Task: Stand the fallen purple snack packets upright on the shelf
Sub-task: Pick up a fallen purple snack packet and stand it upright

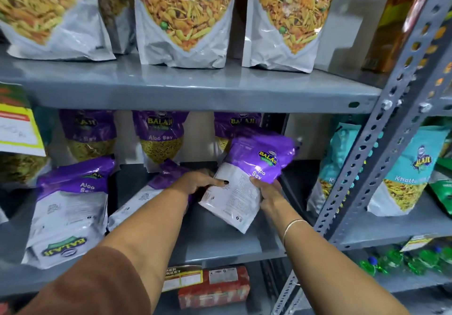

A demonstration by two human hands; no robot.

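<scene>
Head view: I see both hands gripping one purple packet (pixel 247 177) over the right part of the middle shelf (pixel 220 243). The left hand (pixel 200 180) pinches its left edge with the thumb on the white printed back, and the right hand (pixel 267 191) clasps its right edge from the side. The packet is tilted, purple top leaning up and to the right, with its lower white corner just above or touching the shelf; I cannot tell which. Two more fallen packets lie flat: the left packet (pixel 68 212) and the middle packet (pixel 146 192), which is partly under the left forearm. Three standing packets (pixel 160 138) line the back. Hazards, in my judgement: the glossy film may slip from an edge grip; the loose fill may slump, so the packet topples once released; the left forearm may drag the middle packet forward off the shelf; swinging the top back may knock the standing row.
</scene>
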